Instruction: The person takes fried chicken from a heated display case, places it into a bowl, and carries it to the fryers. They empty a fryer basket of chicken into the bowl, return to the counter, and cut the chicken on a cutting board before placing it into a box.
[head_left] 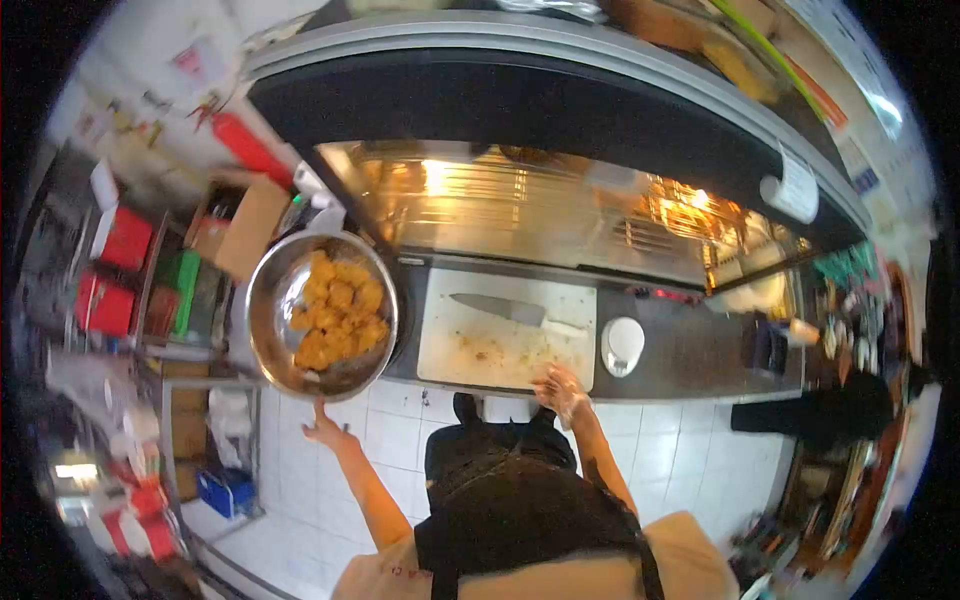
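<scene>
A large metal bowl (262, 335) holds several golden-brown, crispy-looking fried pieces (340, 310). Just below its front rim is my left hand (328, 430), fingers apart, one fingertip at or very near the rim. My right hand (562, 392) hovers by the front right edge of a white cutting board (450, 345). It seems to wear a clear glove; its fingers are loosely bent and apart, with nothing visible in them. A large knife (510, 310) lies across the board's far half, white handle to the right. Crumbs are scattered on the board.
Behind the counter (700, 345) stands a lit glass display cabinet (480, 210) with wire racks. A white kitchen scale (622, 345) sits right of the board. Shelves with a cardboard box (245, 225) are at left; another person in dark clothes (840, 410) is at right.
</scene>
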